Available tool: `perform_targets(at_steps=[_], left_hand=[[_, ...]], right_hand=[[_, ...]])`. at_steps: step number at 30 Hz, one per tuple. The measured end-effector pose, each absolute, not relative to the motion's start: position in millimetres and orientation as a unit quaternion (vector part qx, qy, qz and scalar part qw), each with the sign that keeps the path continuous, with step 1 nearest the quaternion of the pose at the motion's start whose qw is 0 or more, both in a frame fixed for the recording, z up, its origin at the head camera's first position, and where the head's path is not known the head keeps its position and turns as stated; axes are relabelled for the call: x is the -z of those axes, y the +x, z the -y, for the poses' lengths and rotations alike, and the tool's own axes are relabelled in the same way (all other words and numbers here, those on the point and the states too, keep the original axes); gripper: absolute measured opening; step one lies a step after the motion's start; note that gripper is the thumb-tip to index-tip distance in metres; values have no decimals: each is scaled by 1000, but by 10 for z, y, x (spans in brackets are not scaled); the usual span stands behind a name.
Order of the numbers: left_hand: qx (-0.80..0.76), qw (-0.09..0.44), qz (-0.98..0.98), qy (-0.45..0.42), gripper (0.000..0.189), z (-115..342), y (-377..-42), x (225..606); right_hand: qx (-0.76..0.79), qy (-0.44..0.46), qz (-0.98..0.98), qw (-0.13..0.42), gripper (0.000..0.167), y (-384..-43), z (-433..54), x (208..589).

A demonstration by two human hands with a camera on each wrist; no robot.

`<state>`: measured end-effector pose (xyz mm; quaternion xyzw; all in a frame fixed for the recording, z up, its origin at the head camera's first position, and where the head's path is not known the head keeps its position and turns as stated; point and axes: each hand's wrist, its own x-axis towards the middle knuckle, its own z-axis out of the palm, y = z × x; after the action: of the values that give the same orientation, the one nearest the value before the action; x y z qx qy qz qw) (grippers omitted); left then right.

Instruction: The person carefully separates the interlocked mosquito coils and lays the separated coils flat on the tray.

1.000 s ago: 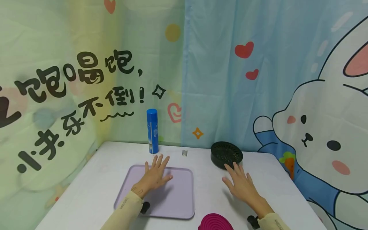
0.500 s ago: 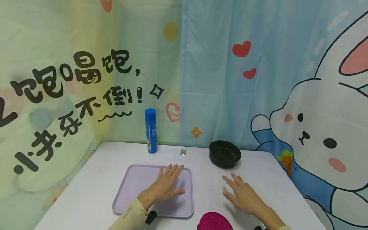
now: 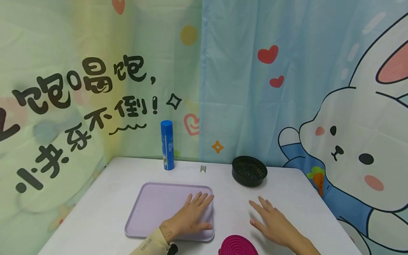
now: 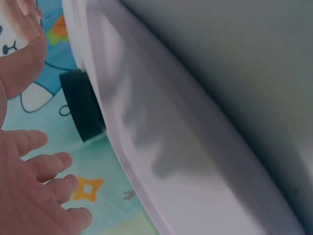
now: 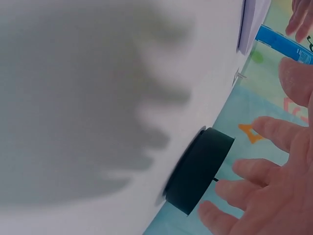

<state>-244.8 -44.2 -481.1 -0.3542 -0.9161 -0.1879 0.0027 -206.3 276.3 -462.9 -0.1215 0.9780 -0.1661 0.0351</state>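
My left hand point(image 3: 192, 214) hovers over the right part of a flat lilac tray point(image 3: 159, 209), fingers spread and holding nothing. In the left wrist view its shadow falls across the tray point(image 4: 161, 137). My right hand point(image 3: 274, 223) is held above the white table right of the tray, fingers apart, palm down, with nothing in it. Beyond the right hand stands a round black container point(image 3: 249, 171) with a patterned top; the right wrist view shows its dark side wall point(image 5: 198, 171). Between the hands, at the near edge, lies a magenta coiled round mat point(image 3: 238, 246), partly cut off by the frame.
A tall blue spray can point(image 3: 167, 145) stands upright at the back of the table point(image 3: 105, 198). A small silvery rectangular piece point(image 3: 203, 169) lies near the back edge. Printed curtains point(image 3: 236, 88) hang behind the table.
My left hand has moved right and nearer across the tray. The right hand has drawn back from the black container toward the near edge. The objects stay where they were.
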Motion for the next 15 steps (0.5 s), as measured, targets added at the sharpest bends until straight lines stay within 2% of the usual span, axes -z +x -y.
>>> perform_targets(at_steps=[15], left_hand=[[175, -25, 897, -405, 92, 288, -2330, 4888]], right_hand=[[211, -111, -965, 110, 69, -1896, -2800, 4786]])
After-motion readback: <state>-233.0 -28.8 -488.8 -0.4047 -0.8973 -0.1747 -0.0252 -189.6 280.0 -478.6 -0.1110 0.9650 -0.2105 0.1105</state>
